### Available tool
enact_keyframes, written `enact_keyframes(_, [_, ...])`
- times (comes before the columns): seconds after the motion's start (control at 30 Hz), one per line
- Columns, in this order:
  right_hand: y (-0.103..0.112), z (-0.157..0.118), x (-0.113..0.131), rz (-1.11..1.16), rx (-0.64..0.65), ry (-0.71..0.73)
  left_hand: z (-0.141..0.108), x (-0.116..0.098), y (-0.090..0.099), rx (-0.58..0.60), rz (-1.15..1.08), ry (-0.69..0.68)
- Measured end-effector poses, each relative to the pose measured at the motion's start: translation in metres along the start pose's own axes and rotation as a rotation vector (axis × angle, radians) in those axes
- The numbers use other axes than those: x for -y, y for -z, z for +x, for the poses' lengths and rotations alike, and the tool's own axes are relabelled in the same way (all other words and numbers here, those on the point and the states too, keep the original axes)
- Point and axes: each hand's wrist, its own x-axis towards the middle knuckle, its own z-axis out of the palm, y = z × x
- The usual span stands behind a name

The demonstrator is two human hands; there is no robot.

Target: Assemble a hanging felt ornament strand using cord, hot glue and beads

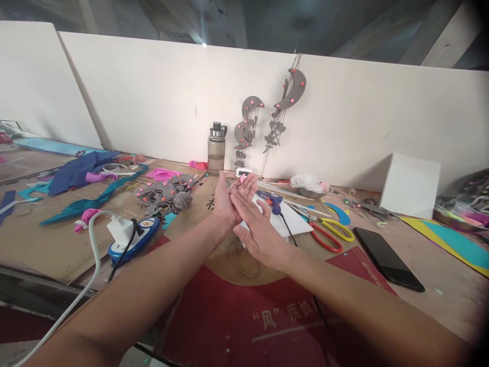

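Note:
Palm up, my left hand [225, 203] lies under my right hand [257, 224], whose flat palm presses across it. Both hands have their fingers stretched out. A small pink bit [243, 178] shows by my left fingertips; whether it rests on them I cannot tell. Anything between the palms is hidden. Just beyond my right hand, a blue glue gun [272, 200] lies on a white sheet [296, 223]. A loop of thin brown string [246, 270] sits below my hands on the cardboard [214, 290].
Scissors with red and yellow handles [332, 234] and a black phone [387, 259] lie right. A bottle [216, 153] stands at the back. Grey crescent ornaments [292, 92] hang on the white panel. Left are a blue power strip [137, 239], grey yarn pieces [164, 193] and felt [82, 171].

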Motion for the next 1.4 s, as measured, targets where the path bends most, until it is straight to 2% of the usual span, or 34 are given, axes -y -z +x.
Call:
enact_keyframes(0.2, [0.005, 0.021, -0.001, 0.021, 0.012, -0.056, 0.001, -0.001, 0.006, 0.005, -0.107, 0.109])
enact_keyframes(0.4, [0.007, 0.023, -0.005, 0.195, 0.001, -0.121, 0.002, -0.006, 0.002, -0.115, -0.138, 0.042])
enact_keyframes(0.5, [0.007, 0.026, -0.008, 0.238, -0.024, -0.114, 0.004, -0.008, 0.001, -0.102, -0.173, 0.017])
enact_keyframes(0.57, [0.009, 0.03, -0.013, 0.246, -0.089, -0.11, 0.004, -0.007, 0.0, -0.102, -0.189, 0.012])
enact_keyframes(0.7, [0.016, 0.046, -0.033, 0.115, -0.249, -0.114, 0.001, -0.003, -0.004, -0.097, -0.227, 0.028])
enact_keyframes(0.83, [0.014, 0.06, -0.055, -0.096, -0.211, -0.168, -0.003, 0.005, -0.005, -0.053, -0.187, 0.127])
enact_keyframes(0.93, [0.007, 0.061, -0.066, -0.129, -0.176, -0.167, -0.002, 0.009, -0.002, -0.06, -0.163, 0.148])
enact_keyframes(1.03, [0.003, 0.057, -0.071, -0.02, -0.24, -0.17, -0.001, 0.011, 0.0, -0.06, -0.124, 0.161])
enact_keyframes(1.13, [0.005, 0.055, -0.071, 0.144, -0.303, -0.237, 0.0, 0.011, 0.001, -0.052, -0.116, 0.184])
enact_keyframes(1.23, [0.008, 0.053, -0.069, 0.204, -0.353, -0.284, 0.0, 0.011, 0.001, -0.055, -0.127, 0.201])
enact_keyframes(1.4, [0.011, 0.047, -0.06, 0.106, -0.414, -0.142, 0.005, 0.011, 0.007, -0.078, -0.126, 0.172])
